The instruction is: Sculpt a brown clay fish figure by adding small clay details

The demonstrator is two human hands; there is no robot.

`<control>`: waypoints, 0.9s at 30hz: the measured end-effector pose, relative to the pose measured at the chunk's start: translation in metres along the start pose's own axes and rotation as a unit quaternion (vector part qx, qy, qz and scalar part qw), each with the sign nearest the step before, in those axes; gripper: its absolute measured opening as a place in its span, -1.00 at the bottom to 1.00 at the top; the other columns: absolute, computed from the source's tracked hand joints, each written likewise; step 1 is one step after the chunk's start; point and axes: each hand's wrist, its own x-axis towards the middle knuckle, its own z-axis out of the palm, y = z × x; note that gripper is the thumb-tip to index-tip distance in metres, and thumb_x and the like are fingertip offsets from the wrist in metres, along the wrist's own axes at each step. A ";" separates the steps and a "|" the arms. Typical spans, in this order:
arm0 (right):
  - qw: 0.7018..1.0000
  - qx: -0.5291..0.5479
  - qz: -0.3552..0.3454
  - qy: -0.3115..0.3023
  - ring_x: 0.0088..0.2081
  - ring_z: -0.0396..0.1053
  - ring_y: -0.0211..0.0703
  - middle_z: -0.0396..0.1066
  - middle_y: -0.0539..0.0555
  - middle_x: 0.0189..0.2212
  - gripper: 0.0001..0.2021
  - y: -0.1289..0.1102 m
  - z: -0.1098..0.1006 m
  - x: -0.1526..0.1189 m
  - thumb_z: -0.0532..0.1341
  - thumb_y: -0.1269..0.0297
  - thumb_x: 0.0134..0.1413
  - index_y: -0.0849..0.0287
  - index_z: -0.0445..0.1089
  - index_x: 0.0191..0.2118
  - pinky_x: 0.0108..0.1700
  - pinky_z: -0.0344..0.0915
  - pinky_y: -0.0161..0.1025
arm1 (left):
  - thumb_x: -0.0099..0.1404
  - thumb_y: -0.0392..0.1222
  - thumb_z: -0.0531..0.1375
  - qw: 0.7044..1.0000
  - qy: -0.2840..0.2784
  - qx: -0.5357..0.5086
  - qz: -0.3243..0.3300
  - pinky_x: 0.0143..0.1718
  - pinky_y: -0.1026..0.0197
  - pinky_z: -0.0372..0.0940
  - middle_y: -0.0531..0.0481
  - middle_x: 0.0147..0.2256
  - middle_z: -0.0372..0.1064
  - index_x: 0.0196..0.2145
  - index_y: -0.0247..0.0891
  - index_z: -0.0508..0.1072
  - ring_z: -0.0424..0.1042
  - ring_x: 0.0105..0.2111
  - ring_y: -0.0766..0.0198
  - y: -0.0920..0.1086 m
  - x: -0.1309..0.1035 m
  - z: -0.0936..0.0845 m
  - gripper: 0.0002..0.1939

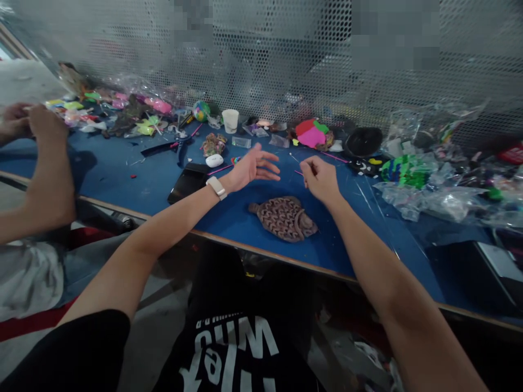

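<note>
My left hand (255,169) hovers over the blue table with its fingers spread and nothing in it. Opposite it, the fingertips of my right hand (321,177) are pinched together. A thin pale rod and a short purple stick end (298,172) show beside those fingertips; whether either is held I cannot tell. Below and between both hands lies a brown fish-shaped clay model (281,219) with rows of raised scales, its tail at left and its head at right. Neither hand touches it.
A black flat box (187,183) and a white oval case (214,160) lie by my left forearm. Behind are a white cup (230,121), coloured clay pieces (311,134) and plastic bags (441,198). Another person's hands (44,122) are at far left. A dark box (482,272) stands at right.
</note>
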 end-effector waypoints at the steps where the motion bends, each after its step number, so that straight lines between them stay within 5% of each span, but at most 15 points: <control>1: 0.998 -0.045 -0.027 -0.016 -0.56 0.34 -0.10 0.35 -0.06 -0.60 -0.37 -0.001 -0.001 0.000 0.12 -0.49 0.52 -0.02 0.38 -0.33 -0.38 0.24 -0.08 | 0.42 0.77 0.12 0.998 -0.004 0.065 0.020 0.12 -0.09 0.61 -0.34 0.00 0.73 0.10 -0.23 0.61 0.76 -0.02 -0.05 -0.003 0.000 0.003 -0.05; 5: 0.970 -0.187 -0.094 -0.127 -0.47 0.33 -0.03 0.37 0.04 -0.58 -0.41 -0.004 0.001 0.001 0.02 -0.28 0.60 -0.04 0.21 -0.44 -0.31 0.12 -0.05 | 0.50 0.58 0.26 0.919 -0.117 0.355 0.126 0.44 -0.25 0.37 -0.35 0.22 0.65 0.13 -0.22 0.67 0.59 0.28 -0.15 -0.009 -0.008 0.024 -0.23; 9: 0.935 -0.267 -0.092 -0.215 -0.40 0.44 0.04 0.53 0.14 -0.49 -0.43 -0.001 0.003 0.001 0.04 -0.15 0.63 -0.01 0.28 -0.46 -0.29 0.10 -0.05 | 0.52 0.55 0.24 0.875 -0.177 0.438 0.104 0.60 -0.33 0.12 -0.33 0.43 0.48 0.24 -0.17 0.64 0.35 0.51 -0.26 -0.011 -0.016 0.041 -0.23; 12: 0.943 -0.248 -0.078 -0.210 -0.38 0.49 0.06 0.56 0.14 -0.49 -0.44 0.002 0.004 0.002 0.10 -0.10 0.63 -0.01 0.28 -0.48 -0.28 0.14 -0.07 | 0.45 0.55 0.32 0.886 -0.175 0.418 0.095 0.54 -0.33 0.20 -0.36 0.36 0.53 0.21 -0.20 0.60 0.42 0.43 -0.28 -0.008 -0.015 0.043 -0.22; 15: 0.962 -0.205 -0.058 -0.174 -0.37 0.52 0.04 0.63 0.13 -0.42 -0.57 0.005 0.003 0.002 0.16 0.01 0.61 0.00 0.37 -0.39 -0.26 0.22 -0.09 | 0.37 0.47 0.44 0.924 -0.166 0.337 0.077 0.23 -0.16 0.45 -0.28 0.16 0.62 0.18 -0.18 0.51 0.60 0.13 -0.13 -0.001 -0.013 0.038 -0.25; 18: 0.972 -0.179 -0.047 -0.146 -0.36 0.55 0.02 0.66 0.10 -0.37 -0.72 0.009 0.003 0.002 0.17 0.10 0.60 0.04 0.52 -0.18 -0.22 0.34 -0.11 | 0.37 0.33 0.51 0.955 -0.186 0.228 0.034 -0.03 0.00 0.47 -0.20 0.05 0.67 0.24 -0.15 0.46 0.65 -0.07 0.02 0.007 -0.013 0.034 -0.28; 24: 0.990 -0.087 -0.103 -0.044 -0.05 0.62 0.10 0.69 0.19 -0.10 -0.71 0.018 0.008 0.005 0.20 0.17 0.51 0.07 0.70 0.00 0.08 0.52 0.01 | 0.30 0.34 0.58 0.983 -0.105 0.139 0.061 0.14 -0.03 0.51 -0.26 0.10 0.69 0.11 -0.26 0.66 0.67 0.05 0.02 0.009 -0.012 0.032 -0.30; 27: 0.993 -0.055 -0.094 -0.039 -0.07 0.62 0.11 0.67 0.14 -0.13 -0.71 0.019 0.009 0.005 0.25 0.06 0.48 0.00 0.72 -0.01 0.08 0.58 0.06 | 0.28 0.37 0.58 0.994 -0.033 0.087 0.059 0.16 0.00 0.52 -0.24 0.05 0.68 0.01 -0.27 0.64 0.65 0.05 0.06 0.005 -0.008 0.028 -0.32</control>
